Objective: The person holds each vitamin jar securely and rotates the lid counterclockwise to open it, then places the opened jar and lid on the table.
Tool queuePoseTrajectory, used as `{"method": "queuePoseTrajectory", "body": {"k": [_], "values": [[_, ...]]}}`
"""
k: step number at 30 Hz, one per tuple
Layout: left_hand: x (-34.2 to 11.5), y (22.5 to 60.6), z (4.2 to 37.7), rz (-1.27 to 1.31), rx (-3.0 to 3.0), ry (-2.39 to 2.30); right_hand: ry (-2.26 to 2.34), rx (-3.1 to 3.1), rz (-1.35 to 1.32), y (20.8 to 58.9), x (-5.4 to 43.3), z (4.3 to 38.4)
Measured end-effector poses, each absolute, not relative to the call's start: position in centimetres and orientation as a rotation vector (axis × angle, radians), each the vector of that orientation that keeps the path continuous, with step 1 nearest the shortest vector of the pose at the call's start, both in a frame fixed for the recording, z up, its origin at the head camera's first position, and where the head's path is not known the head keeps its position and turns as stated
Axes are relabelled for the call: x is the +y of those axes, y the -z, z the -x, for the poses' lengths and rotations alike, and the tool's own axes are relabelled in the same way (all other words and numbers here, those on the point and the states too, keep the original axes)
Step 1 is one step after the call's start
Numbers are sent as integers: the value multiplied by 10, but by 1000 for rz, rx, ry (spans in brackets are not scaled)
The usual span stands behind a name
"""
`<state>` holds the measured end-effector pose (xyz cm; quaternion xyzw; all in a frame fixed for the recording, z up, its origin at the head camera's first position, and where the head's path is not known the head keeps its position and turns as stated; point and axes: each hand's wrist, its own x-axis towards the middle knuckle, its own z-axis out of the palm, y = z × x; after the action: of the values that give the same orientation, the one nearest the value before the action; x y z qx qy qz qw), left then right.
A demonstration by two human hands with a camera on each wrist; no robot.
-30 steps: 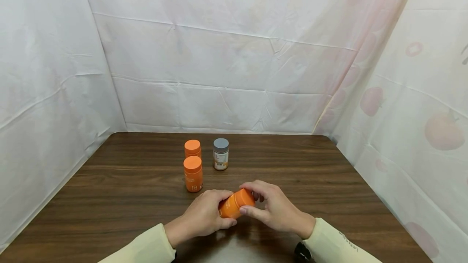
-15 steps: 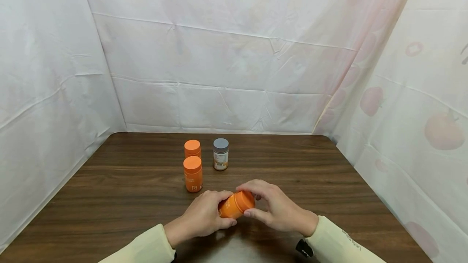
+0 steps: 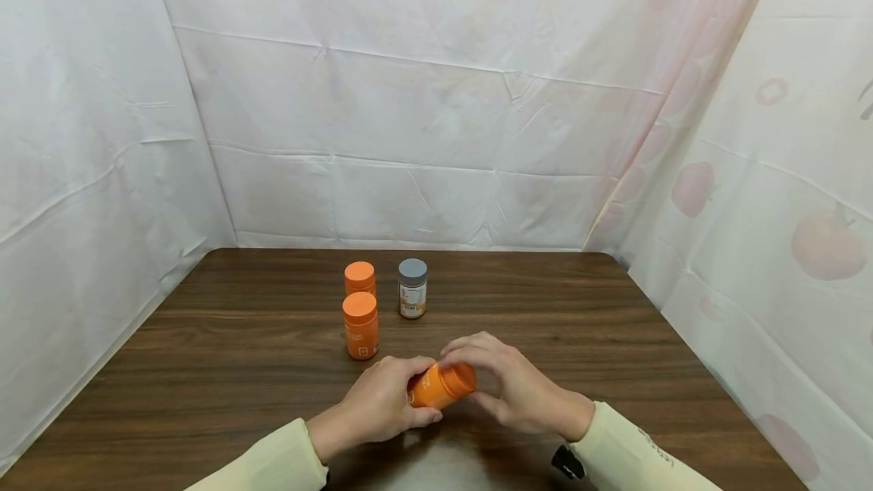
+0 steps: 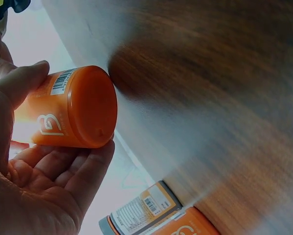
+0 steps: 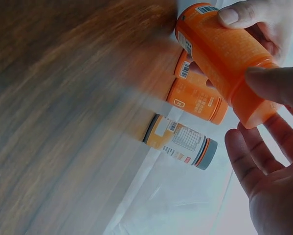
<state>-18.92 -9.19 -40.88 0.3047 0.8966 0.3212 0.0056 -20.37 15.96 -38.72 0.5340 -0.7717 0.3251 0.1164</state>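
My left hand (image 3: 382,401) holds an orange bottle (image 3: 430,389) by its body, tilted with its cap up and to the right. The bottle's bottom faces the left wrist camera, where thumb and fingers lie on opposite sides of the bottle (image 4: 53,115). My right hand (image 3: 514,383) is at the orange cap (image 3: 461,379), fingers over its top side. In the right wrist view the thumb lies against the cap (image 5: 249,110), with a finger on the far side and the other fingers spread below. The cap is on the bottle.
Two more orange bottles stand left of centre, the front one (image 3: 361,330) partly covering the rear one (image 3: 359,276). Right of them is a white-labelled bottle with a grey cap (image 3: 412,290). Pale sheets (image 3: 409,97) enclose the brown table (image 3: 225,339) at the back and sides.
My right hand's fingers have shifted around the cap, the forefinger coming over its top and the thumb moving behind its lower edge. The left hand and its bottle have stayed in place.
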Motion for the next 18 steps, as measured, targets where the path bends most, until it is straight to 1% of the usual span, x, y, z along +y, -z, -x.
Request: {"method": "queuePoseTrajectory", "body": {"k": [8,18], "values": [[-91,408,188,-960,2789,-1031,-930,-2303,-1521,386,160,202],[-90,408,189,-961,2767,-1040,-1026,-2466,-1258,388,160,199]]}}
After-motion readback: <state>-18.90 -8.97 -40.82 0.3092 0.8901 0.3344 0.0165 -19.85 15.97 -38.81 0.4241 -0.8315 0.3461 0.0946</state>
